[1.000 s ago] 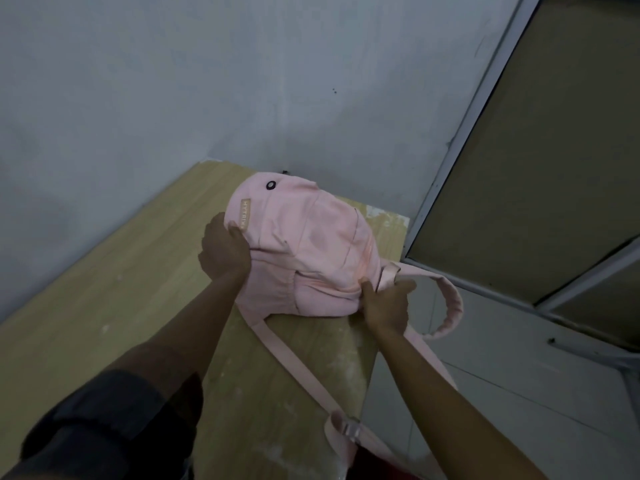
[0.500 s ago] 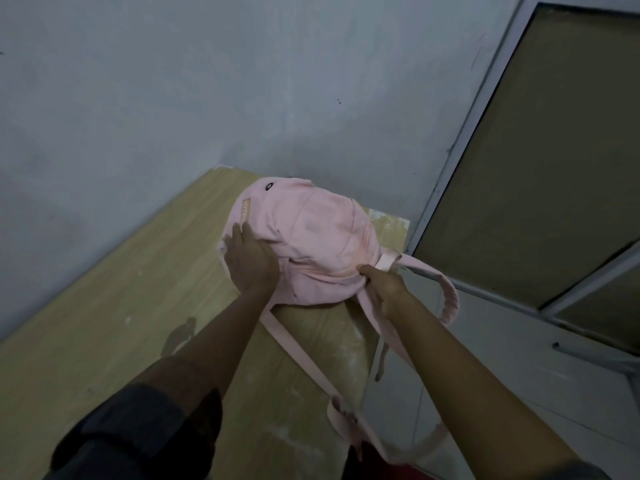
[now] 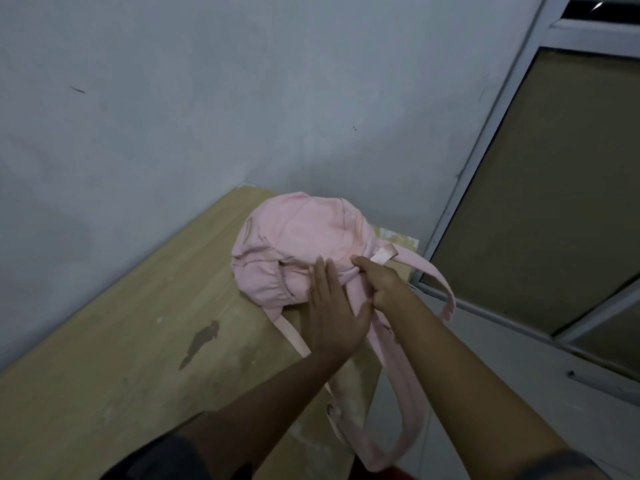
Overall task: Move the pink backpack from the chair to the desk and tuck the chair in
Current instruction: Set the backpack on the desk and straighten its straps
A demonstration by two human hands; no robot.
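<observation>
While pink backpack (image 3: 304,247) lay at far right corner of desk (image 3: 114,341), transfer judged done; chair out of view, tuck-in pending. Right hand (image 3: 381,285) pinched backpack fabric near strap (image 3: 408,382); left hand (image 3: 332,313) flat, fingers extended. Desktop wooden, stained. Grey wall (image 3: 242,98) behind, window frame (image 3: 491,140) right.

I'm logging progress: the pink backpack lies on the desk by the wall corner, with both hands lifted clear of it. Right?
Not quite. The head view shows the pink backpack on the desk, but the right hand grips its near edge and the left hand lies flat against it.
</observation>
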